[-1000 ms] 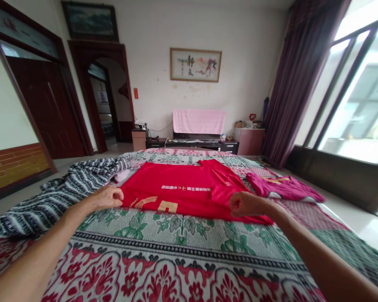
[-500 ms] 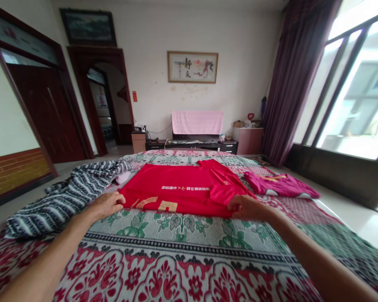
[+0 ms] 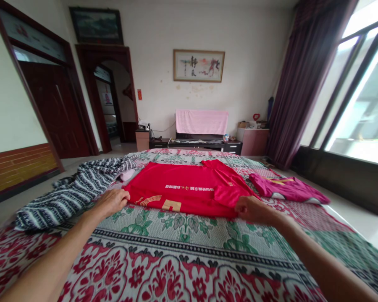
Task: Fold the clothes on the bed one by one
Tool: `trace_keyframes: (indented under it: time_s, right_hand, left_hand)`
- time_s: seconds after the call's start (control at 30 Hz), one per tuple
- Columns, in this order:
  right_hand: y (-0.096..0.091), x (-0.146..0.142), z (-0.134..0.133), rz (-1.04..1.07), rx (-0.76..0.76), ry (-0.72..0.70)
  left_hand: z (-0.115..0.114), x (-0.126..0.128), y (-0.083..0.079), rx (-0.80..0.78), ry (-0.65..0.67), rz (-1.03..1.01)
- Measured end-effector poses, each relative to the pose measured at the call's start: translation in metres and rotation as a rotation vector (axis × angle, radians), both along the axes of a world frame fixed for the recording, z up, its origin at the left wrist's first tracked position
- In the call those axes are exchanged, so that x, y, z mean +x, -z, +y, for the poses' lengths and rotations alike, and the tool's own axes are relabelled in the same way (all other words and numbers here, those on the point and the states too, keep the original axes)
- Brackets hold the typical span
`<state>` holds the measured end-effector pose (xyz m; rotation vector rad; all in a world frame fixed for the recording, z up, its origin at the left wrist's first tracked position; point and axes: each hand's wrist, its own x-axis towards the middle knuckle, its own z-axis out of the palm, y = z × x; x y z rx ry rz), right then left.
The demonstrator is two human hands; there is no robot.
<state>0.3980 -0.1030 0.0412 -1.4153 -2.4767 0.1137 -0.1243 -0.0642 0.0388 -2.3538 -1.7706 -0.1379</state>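
A red T-shirt with white lettering and gold prints lies spread sideways on the patterned bedspread. One sleeve is folded over onto its front, near the right end. My left hand pinches the shirt's near left corner. At the near right, by the folded sleeve, my right hand is closed on the shirt's edge. Between the two hands the near edge runs fairly straight.
A black-and-white striped garment lies bunched on the left of the bed. On the right is a folded magenta garment. Beyond the bed stands a low black cabinet with a pink cloth draped over something on it.
The view has turned slightly left, so everything sits a little further right. Both hands keep their hold on the red T-shirt, which looks much the same.
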Motion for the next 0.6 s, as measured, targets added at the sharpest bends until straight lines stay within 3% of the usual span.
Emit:
trace_keyframes:
  time_s: [0.23,0.43,0.6]
  right_hand:
    - [-0.002,-0.011,-0.005,-0.150,0.027,0.186]
    - [0.015,-0.007,0.000,-0.099,0.118,0.175]
    - [0.005,-0.002,-0.002,-0.071,0.048,0.141]
  left_hand:
    - [0.003,-0.001,0.009,0.054,-0.055,-0.023]
    - [0.007,0.006,0.023,0.124,-0.081,-0.046]
    - [0.012,0.000,0.027,0.127,-0.076,-0.103]
